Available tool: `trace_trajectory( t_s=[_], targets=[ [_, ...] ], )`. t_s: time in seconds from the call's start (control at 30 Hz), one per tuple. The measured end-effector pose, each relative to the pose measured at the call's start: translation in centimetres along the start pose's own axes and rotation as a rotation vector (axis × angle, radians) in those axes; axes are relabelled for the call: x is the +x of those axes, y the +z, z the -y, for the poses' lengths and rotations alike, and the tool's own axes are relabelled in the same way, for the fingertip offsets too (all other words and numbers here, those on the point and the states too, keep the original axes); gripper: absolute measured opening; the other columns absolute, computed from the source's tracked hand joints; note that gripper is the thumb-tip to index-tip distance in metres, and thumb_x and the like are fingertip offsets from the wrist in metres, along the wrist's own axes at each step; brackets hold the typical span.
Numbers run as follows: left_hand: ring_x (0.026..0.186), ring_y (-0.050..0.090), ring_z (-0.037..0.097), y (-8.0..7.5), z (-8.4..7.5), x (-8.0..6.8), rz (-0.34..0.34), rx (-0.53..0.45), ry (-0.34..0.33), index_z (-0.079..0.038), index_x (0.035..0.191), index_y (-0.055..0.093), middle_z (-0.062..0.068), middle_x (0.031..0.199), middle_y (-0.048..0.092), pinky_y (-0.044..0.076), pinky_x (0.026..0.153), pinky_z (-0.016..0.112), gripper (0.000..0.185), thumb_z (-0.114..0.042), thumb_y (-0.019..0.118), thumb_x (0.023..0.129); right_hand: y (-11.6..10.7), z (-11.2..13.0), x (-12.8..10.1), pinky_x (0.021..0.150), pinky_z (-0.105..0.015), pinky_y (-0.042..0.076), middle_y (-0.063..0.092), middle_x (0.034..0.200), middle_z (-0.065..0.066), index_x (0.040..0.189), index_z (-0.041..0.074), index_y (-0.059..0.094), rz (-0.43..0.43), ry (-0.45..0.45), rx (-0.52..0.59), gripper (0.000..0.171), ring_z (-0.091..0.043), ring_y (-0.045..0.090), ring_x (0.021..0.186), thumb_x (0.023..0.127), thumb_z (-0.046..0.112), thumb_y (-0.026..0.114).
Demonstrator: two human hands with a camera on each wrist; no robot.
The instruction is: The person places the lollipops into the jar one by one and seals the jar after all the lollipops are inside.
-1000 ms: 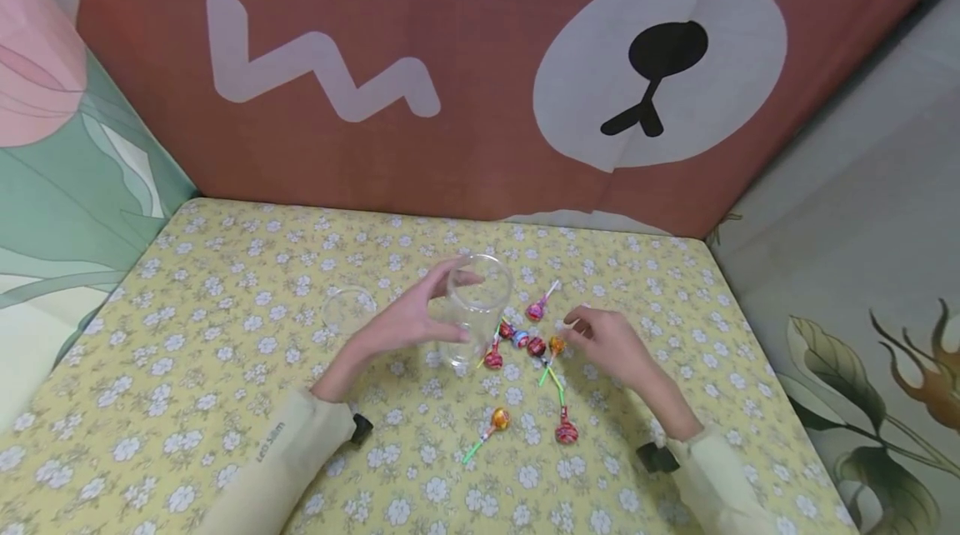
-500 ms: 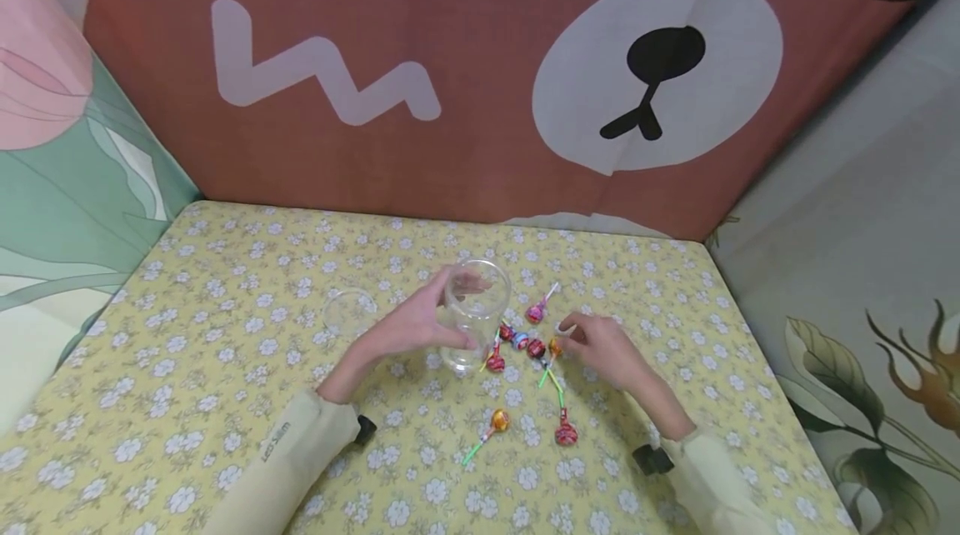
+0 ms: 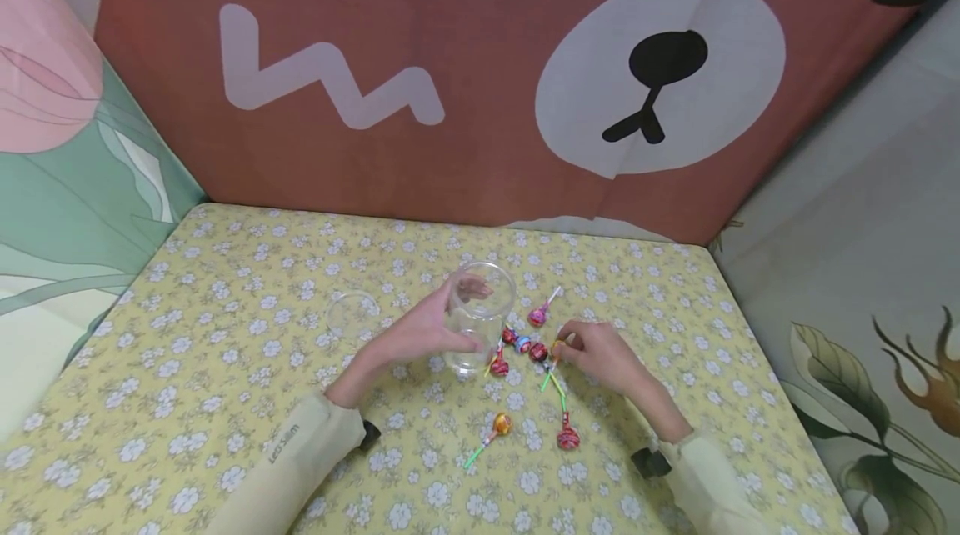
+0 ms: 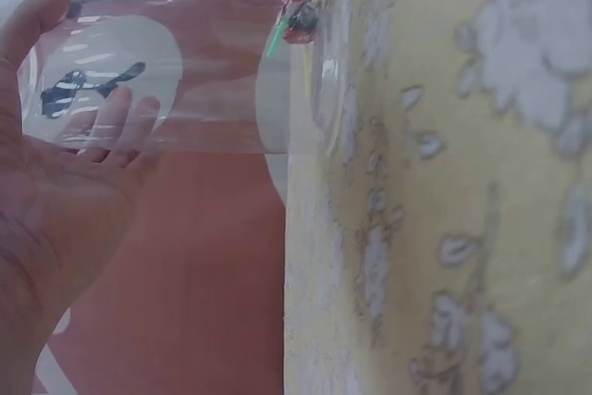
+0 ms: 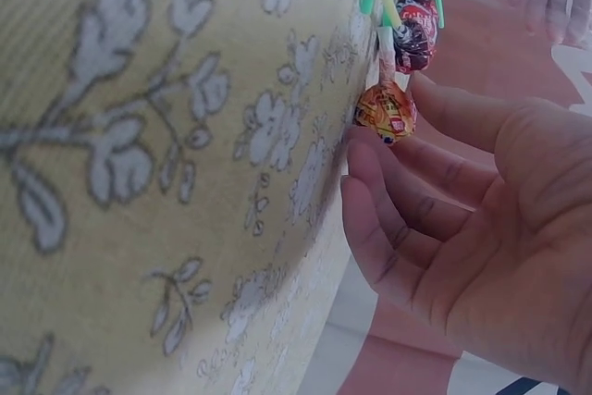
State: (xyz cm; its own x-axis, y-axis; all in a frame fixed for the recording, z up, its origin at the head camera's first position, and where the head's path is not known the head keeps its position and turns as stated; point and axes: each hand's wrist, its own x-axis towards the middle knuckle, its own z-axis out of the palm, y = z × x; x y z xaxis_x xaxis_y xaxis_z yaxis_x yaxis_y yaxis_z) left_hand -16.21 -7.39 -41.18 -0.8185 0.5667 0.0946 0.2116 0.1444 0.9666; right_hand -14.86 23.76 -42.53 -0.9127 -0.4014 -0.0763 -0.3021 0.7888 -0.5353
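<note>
1. Back wall: brown-red cloth [image 3: 465,168] with white zigzag [image 3: 330,81] and white oval bearing a black nose mark [image 3: 660,68]; creased, hanging down to the table's far edge.
2. Side panels: pink-and-green leaf cloth [image 3: 67,185] on the left, grey cloth with leaf print [image 3: 862,268] on the right.
3. Table [image 3: 187,368]: covered edge to edge in yellow cloth with small white flowers, lying flat.
4. Clear jar [image 3: 476,318]: upright near table centre, mouth up, base on the cloth.
5. Left hand [image 3: 420,331]: wrapped round the jar's side, thumb on the near side, fingers curled round the far side, seen through the glass in the left wrist view.
6. Right hand [image 3: 600,352]: just right of the jar, fingertips pinched together on the orange lollipop [image 5: 386,110], which lies on the cloth.
7. Clear lid [image 3: 351,312]: flat on the cloth, left of the jar, apart from it.
8. Lollipop cluster [image 3: 521,343]: red and blue ones between jar and right hand, touching each other; pink lollipop [image 3: 537,316] just behind.
9. Nearer the body: second orange lollipop [image 3: 501,424] and red lollipop [image 3: 567,438], side by side, green sticks.
</note>
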Motion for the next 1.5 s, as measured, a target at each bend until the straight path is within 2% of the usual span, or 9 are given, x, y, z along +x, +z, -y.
trace_trajectory(
  t_s=[0.2,0.3,0.4,0.6,0.83,1.07,1.27,1.5],
  targets=[
    [0.142,0.043,0.037,0.3,0.1,0.0,-0.019,0.016,-0.013,-0.015,0.153,0.035,0.005,0.151,0.051,0.043,0.11,0.055,0.092,-0.007,0.087,0.078,0.3,-0.1,0.2,0.051,-0.027,0.046,0.066,0.07,0.005,0.102,0.004,0.075,-0.01,-0.013,-0.004,0.012,-0.007,0.054,0.054,0.099,0.016,0.071],
    [0.141,0.044,0.034,0.4,0.1,0.1,-0.027,0.029,-0.013,-0.011,0.152,0.036,0.005,0.149,0.052,0.041,0.111,0.055,0.09,-0.009,0.088,0.078,0.4,-0.1,0.2,0.051,-0.027,0.046,0.066,0.07,0.005,0.102,0.004,0.075,-0.02,-0.022,-0.009,0.012,-0.007,0.053,0.054,0.098,0.015,0.071],
    [0.14,0.045,0.034,0.5,0.1,0.1,-0.029,0.029,-0.007,-0.007,0.152,0.035,0.007,0.149,0.052,0.041,0.112,0.054,0.09,-0.011,0.087,0.079,0.2,0.0,0.1,0.052,-0.028,0.047,0.066,0.071,0.004,0.104,0.003,0.074,-0.026,-0.026,-0.008,0.014,-0.007,0.054,0.055,0.098,0.015,0.072],
    [0.14,0.045,0.037,0.7,0.2,0.1,-0.031,0.008,0.01,-0.007,0.152,0.033,0.008,0.148,0.051,0.041,0.111,0.054,0.091,-0.012,0.087,0.08,-1.0,0.3,-0.3,0.054,-0.031,0.048,0.068,0.074,0.0,0.111,-0.001,0.072,-0.052,-0.014,0.001,0.019,-0.01,0.056,0.056,0.099,0.014,0.07],
    [0.14,0.043,0.039,0.8,0.6,0.3,-0.027,-0.004,0.005,-0.005,0.153,0.032,0.008,0.148,0.05,0.041,0.11,0.057,0.092,-0.01,0.086,0.079,-3.2,1.0,-0.3,0.054,-0.033,0.049,0.071,0.078,-0.005,0.112,-0.002,0.072,-0.143,-0.013,-0.048,0.022,-0.01,0.058,0.059,0.098,0.014,0.072],
    [0.141,0.044,0.035,0.8,0.7,0.3,-0.023,-0.015,0.002,-0.006,0.153,0.032,0.009,0.149,0.05,0.041,0.111,0.056,0.091,-0.01,0.085,0.079,-5.6,1.7,-0.7,0.056,-0.036,0.051,0.072,0.082,-0.007,0.114,-0.002,0.072,-0.234,-0.026,-0.051,0.022,-0.018,0.065,0.065,0.1,0.015,0.07],
    [0.141,0.042,0.039,0.8,0.8,0.3,-0.022,-0.021,-0.003,-0.005,0.153,0.031,0.009,0.149,0.05,0.041,0.111,0.057,0.092,-0.01,0.085,0.08,-7.4,2.6,-0.8,0.058,-0.036,0.051,0.073,0.084,-0.007,0.116,-0.001,0.073,-0.316,-0.055,-0.077,0.024,-0.022,0.067,0.07,0.1,0.016,0.071],
    [0.14,0.045,0.031,0.9,0.6,0.2,-0.034,-0.008,-0.006,-0.011,0.153,0.032,0.006,0.149,0.051,0.04,0.112,0.055,0.09,-0.011,0.086,0.08,-9.6,4.4,-0.5,0.058,-0.037,0.05,0.075,0.087,-0.012,0.115,0.0,0.074,-0.419,-0.101,-0.08,0.024,-0.03,0.072,0.077,0.099,0.017,0.072]
  ],
)
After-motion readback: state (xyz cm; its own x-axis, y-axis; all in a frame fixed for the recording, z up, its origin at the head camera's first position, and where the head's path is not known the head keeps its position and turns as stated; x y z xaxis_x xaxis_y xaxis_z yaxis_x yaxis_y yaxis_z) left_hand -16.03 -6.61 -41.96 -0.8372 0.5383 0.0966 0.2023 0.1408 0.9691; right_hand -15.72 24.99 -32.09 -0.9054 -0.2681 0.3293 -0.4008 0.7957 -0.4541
